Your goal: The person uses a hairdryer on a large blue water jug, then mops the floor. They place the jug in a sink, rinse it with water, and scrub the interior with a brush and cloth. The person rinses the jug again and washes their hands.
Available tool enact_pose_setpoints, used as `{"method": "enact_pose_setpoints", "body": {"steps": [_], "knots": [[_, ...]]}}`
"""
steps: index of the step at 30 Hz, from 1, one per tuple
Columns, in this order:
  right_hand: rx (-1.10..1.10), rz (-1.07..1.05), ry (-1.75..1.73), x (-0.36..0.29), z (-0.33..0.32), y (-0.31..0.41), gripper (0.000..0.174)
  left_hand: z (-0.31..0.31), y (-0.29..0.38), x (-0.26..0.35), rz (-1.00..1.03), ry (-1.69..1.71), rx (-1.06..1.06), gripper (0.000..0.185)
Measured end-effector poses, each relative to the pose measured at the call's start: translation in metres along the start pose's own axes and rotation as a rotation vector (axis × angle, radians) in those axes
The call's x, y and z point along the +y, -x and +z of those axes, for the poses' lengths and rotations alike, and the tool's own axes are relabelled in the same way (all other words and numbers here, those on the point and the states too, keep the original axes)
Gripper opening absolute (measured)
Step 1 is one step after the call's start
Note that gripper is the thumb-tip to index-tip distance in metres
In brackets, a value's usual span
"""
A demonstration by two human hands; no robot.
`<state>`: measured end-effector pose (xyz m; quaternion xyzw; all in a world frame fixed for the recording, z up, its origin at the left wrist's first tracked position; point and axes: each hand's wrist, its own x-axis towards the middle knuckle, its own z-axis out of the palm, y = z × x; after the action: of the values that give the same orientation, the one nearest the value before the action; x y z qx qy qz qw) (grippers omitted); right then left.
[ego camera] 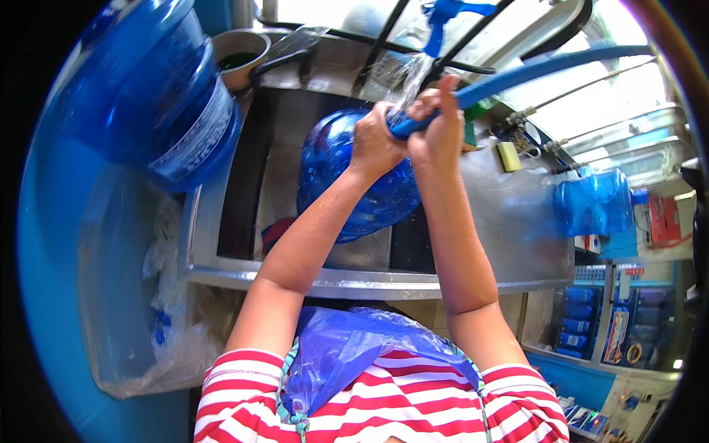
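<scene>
A large blue translucent water jug (354, 219) stands or leans in a stainless steel sink, below my hands. My right hand (437, 124) grips a blue hose (515, 69), its thumb pointing up. The hose's end runs into my left hand (376, 141), which is curled around it over the jug. The left fingers are mostly hidden, and I cannot tell whether they also hold the jug's neck. Water pours onto my hands from a tap with a blue handle (440, 22). A dark red cloth (277, 232) lies in the sink, partly behind my left forearm.
Another big blue jug (149, 105) stands at the left, beside a bowl (241, 52) holding dark green liquid. Below it is a clear plastic bin (116, 288). On the steel counter (498, 221) at right are a yellow sponge (508, 156) and a smaller blue jug (592, 202). Black metal bars (388, 27) cross behind the sink.
</scene>
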<state>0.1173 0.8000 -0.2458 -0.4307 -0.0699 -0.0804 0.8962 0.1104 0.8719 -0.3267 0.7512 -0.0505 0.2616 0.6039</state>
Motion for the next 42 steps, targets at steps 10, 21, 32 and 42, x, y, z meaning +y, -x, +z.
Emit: {"method": "enact_pose_setpoints", "body": {"steps": [10, 21, 32, 42], "knots": [[-0.452, 0.26, 0.076, -0.007, 0.003, -0.019, 0.048, -0.027, 0.01, -0.008, 0.042, 0.13, -0.32, 0.062], [-0.086, 0.092, 0.057, -0.001, 0.004, 0.002, 0.046, -0.024, -0.012, -0.002, -0.056, -0.131, -0.376, 0.077], [-0.236, 0.169, 0.083, -0.021, 0.0, -0.015, 0.044, 0.009, 0.036, 0.019, -0.012, 0.013, -0.056, 0.078], [0.254, -0.014, 0.02, -0.054, -0.011, 0.001, 0.044, 0.008, 0.01, 0.016, 0.203, -0.024, -0.113, 0.061]]}}
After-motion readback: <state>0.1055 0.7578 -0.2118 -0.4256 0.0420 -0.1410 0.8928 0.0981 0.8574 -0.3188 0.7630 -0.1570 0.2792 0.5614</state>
